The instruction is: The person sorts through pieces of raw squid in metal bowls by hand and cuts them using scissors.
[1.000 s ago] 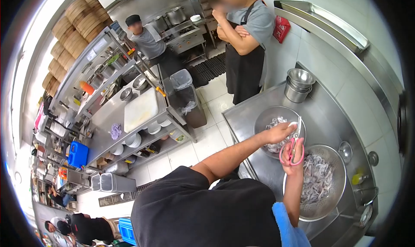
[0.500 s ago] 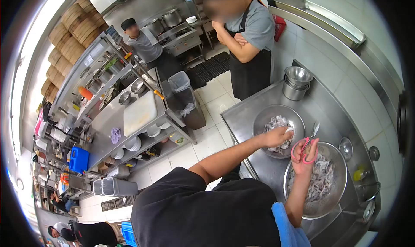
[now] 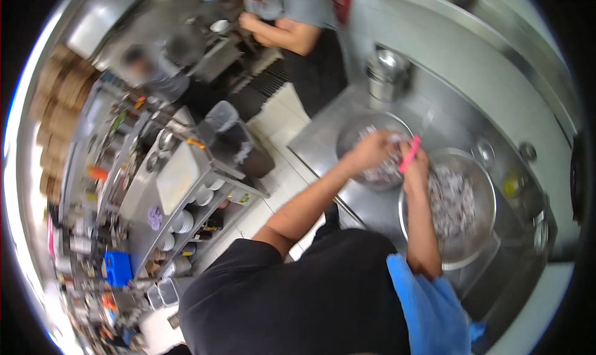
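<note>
My left hand is over the left metal bowl, its fingers closed on a small whitish piece that looks like squid. Right beside it, my right hand grips pink-handled scissors; motion blur hides their blades. Similar whitish-grey squid pieces lie in the left bowl. The larger steel bowl, partly behind my right forearm, holds a heap of the same squid pieces.
Stacked metal containers stand at the back of the steel counter. A person with folded arms stands across the counter. A strainer lies by the wall. On the left are a shelf with a white cutting board and a bin.
My right hand has moved left with the scissors, up against my left hand, and the scissors have turned. The whole view has shifted and blurred as my head moved.
</note>
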`<state>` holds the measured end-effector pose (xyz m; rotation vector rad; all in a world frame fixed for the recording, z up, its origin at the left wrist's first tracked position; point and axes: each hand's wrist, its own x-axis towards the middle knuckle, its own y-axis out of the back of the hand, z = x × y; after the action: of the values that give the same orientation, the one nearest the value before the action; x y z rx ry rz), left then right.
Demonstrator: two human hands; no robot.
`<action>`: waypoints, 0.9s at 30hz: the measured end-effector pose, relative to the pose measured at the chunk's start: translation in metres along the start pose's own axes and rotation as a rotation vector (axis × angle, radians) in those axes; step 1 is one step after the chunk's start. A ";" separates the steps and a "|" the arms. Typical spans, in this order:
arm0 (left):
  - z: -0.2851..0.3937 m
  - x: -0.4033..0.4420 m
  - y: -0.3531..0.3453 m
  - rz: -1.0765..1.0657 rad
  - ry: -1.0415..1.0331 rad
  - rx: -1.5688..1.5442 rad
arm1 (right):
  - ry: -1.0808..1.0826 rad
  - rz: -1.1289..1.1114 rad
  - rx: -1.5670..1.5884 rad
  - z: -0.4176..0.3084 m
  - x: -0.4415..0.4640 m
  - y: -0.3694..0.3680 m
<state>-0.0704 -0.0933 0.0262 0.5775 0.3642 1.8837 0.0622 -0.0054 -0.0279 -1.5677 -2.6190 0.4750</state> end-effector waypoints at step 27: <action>-0.018 0.043 0.028 -0.117 0.368 -0.159 | -0.141 -0.085 -0.143 -0.007 -0.040 0.016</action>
<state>-0.1144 -0.0638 0.0347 0.0976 0.4704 1.8821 0.0969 -0.0318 -0.0214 -1.5040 -2.8717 0.4163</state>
